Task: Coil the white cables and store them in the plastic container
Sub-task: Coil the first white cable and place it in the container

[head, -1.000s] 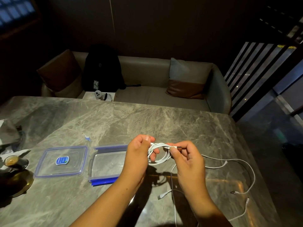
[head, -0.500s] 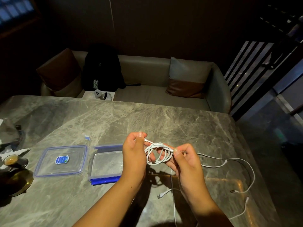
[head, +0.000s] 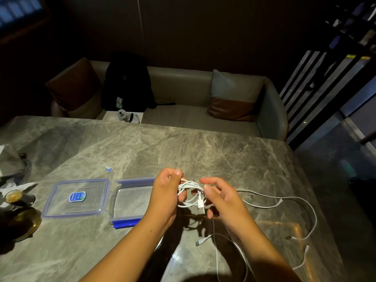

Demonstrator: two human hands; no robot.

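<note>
My left hand [head: 165,192] grips a small coil of white cable [head: 190,193] above the marble table, thumb and fingers curled round its loops. My right hand [head: 220,197] pinches the same coil from the right; the cable's USB plug [head: 201,208] hangs down between the hands. The open plastic container [head: 132,200] with blue clips lies just left of my left hand, partly hidden by it. Its clear lid [head: 76,198] with a blue sticker lies further left. Other loose white cables [head: 284,200] trail over the table to the right and near edge.
The marble table [head: 183,151] holds a small cup [head: 13,196] and a brass dish [head: 24,224] at the left edge. A small blue-white scrap [head: 108,168] lies behind the lid. Beyond the table stands a sofa [head: 183,110] with cushions and a black backpack [head: 127,82].
The coil has gained loops and tightened. The USB plug, earlier held up by my right hand, now hangs below the coil. My right hand moved closer to the left.
</note>
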